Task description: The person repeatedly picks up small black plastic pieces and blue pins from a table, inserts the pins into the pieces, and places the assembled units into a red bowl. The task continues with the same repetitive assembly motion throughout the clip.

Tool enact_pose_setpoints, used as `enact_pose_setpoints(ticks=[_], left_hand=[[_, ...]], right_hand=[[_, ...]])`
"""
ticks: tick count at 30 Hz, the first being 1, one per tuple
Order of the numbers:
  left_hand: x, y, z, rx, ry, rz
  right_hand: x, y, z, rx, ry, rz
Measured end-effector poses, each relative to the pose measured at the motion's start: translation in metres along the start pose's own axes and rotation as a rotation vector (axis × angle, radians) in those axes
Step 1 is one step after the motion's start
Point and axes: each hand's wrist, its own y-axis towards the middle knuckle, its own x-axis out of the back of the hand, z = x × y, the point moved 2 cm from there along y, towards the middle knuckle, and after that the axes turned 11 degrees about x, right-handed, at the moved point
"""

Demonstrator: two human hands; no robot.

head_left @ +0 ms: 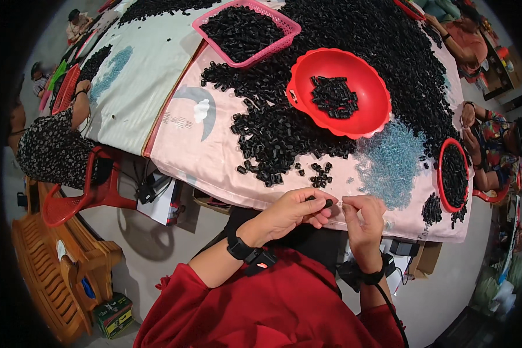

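Lying sideways, black piece (327, 203) points at right hand (363, 217).

Red sleeves, black wrist straps

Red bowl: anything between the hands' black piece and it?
Nothing stands up in the way. The left hand pinches a small black piece at the table edge, with the right hand beside it. Between them and the red bowl lie only loose black pieces, flat on the pink cloth.
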Motion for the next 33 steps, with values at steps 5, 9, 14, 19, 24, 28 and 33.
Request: enact_pose_setpoints(ticks=[5,9,14,19,24,28,33], left_hand=[[-0.002,-0.001,0.002,-0.042,0.055,0.033],[-0.005,-0.002,0.005,-0.054,0.084,0.032],[-0.009,-0.003,0.005,-0.058,0.076,0.034],[-0.004,-0.006,0.002,0.028,-0.029,0.102],[-0.003,-0.008,0.002,0.059,-0.009,0.118],[-0.006,-0.010,-0.003,0.053,-0.117,0.134],[-0.013,-0.010,-0.002,0.043,-0.032,-0.021]], right_hand=[[0.002,0.004,0.011,0.034,0.014,-0.006],[0.003,0.005,0.015,0.064,-0.006,0.001],[0.003,0.003,0.017,0.044,-0.024,0.012],[0.005,-0.004,0.010,0.001,-0.066,0.004],[0.005,-0.007,0.006,-0.050,-0.037,-0.033],[0.006,-0.007,0.009,-0.104,0.002,-0.022],[0.007,-0.002,0.013,-0.001,-0.033,-0.028]])
